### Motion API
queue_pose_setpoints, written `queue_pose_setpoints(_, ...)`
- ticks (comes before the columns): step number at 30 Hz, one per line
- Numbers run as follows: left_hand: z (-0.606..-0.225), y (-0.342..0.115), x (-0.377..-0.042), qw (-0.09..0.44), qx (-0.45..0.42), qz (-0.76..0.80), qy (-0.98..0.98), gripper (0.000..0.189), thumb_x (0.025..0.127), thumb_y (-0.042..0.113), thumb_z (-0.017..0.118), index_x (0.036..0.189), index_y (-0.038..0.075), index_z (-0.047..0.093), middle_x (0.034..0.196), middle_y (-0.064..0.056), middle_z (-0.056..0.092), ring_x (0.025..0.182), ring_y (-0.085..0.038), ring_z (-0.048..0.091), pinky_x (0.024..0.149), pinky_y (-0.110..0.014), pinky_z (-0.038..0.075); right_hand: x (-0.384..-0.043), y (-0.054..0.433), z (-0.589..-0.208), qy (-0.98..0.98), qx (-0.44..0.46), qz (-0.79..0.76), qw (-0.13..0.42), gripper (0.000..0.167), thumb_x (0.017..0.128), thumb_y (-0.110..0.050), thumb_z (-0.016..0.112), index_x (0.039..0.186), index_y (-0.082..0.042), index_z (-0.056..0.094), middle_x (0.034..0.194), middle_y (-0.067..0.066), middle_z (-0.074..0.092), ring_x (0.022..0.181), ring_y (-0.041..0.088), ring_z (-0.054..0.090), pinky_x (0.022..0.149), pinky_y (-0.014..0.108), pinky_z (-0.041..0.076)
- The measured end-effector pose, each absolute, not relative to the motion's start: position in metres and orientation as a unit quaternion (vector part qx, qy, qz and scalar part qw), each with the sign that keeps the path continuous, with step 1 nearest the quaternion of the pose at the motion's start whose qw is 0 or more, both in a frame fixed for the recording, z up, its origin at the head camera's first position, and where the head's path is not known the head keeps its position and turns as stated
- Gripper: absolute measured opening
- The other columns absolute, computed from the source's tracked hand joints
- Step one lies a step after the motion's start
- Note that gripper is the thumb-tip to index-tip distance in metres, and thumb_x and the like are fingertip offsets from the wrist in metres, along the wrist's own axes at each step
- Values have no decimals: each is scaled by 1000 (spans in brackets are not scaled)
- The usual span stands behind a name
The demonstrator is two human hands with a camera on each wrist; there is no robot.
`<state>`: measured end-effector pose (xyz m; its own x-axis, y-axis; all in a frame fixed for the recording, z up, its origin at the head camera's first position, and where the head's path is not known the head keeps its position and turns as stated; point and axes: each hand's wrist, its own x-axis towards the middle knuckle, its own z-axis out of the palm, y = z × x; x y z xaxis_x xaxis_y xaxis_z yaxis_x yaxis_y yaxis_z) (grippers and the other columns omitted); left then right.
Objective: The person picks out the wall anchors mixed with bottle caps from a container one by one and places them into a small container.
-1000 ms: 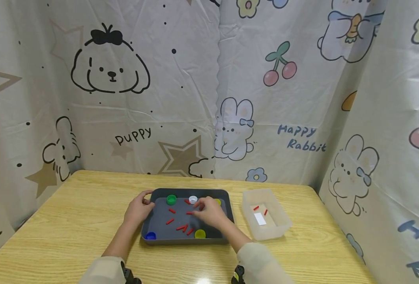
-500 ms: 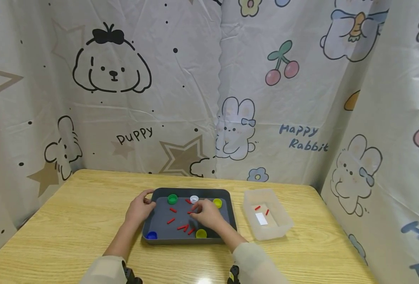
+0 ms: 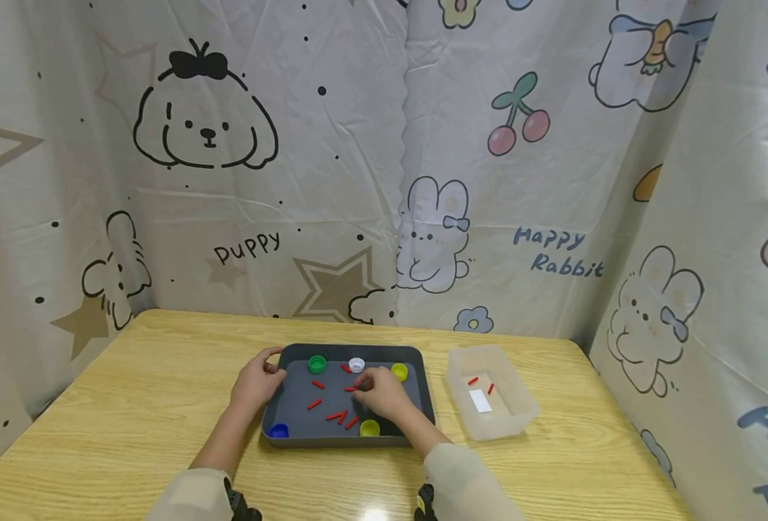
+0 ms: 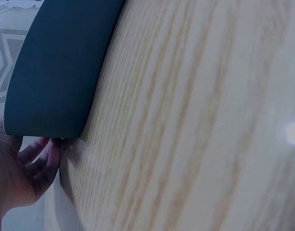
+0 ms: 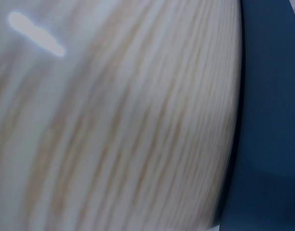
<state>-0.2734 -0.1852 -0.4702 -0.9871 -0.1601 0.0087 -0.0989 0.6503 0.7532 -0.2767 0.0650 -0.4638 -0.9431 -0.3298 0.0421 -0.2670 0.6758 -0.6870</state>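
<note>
A dark grey tray (image 3: 319, 442) lies on the table with several short red sticks (image 3: 315, 404) scattered in it. My left hand (image 3: 255, 381) grips the tray's left side near the far corner; in the left wrist view, its fingers (image 4: 52, 156) curl by the end of the tray wall (image 4: 56, 72). Over the middle of the tray, my right hand (image 3: 384, 394) has thumb and fingertips pinching the right end of one red stick (image 3: 348, 389). The right wrist view shows table and tray wall (image 5: 270, 120), without the hand.
Inside the tray stand a green cap (image 3: 317, 364), a white cap (image 3: 356, 365), a blue cap (image 3: 280, 431) and two yellow caps (image 3: 369, 428). A translucent box (image 3: 521, 417) right of it holds two red sticks (image 3: 473, 380) and a white card (image 3: 479, 401). A patterned curtain (image 3: 332, 181) hangs behind.
My right hand has shifted slightly over the middle red stick, baring the yellow cap at the far right. My left hand and the tray stay in place.
</note>
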Motion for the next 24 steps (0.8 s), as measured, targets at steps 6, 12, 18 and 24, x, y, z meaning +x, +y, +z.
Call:
queue_pose_setpoints(6,-471,-185,-273,34,68,-415,-907,51,84,17,56,134,11,48,100,-14,62,80,-22,55,62,-29,40,-278,63,-466,927,-155,-339,35,11,81,-17,70,89,-9,70,68,-1,49,57,11,44,50,23,36)
queue_pose_setpoints(12,-469,-185,-272,30,66,-414,-908,51,84,17,55,134,11,47,100,-14,61,79,-22,55,61,-29,39,-276,61,-463,930,-150,-333,35,5,83,-16,68,83,-11,68,64,-3,49,55,10,44,49,23,35)
queue_pose_setpoints(18,-468,-185,-272,32,64,-414,-908,51,84,16,55,134,11,47,100,-14,62,78,-22,55,61,-29,40,-277,63,-462,926,-151,-343,38,5,83,-15,68,81,-10,67,69,-2,55,58,10,47,52,23,38)
queue_pose_setpoints(24,-468,-185,-271,35,64,-413,-908,51,84,17,55,134,11,47,101,-15,61,80,-22,55,62,-29,40,-275,66,-457,923,-153,-352,38,6,83,-16,67,83,-10,68,79,1,55,63,11,48,54,23,40)
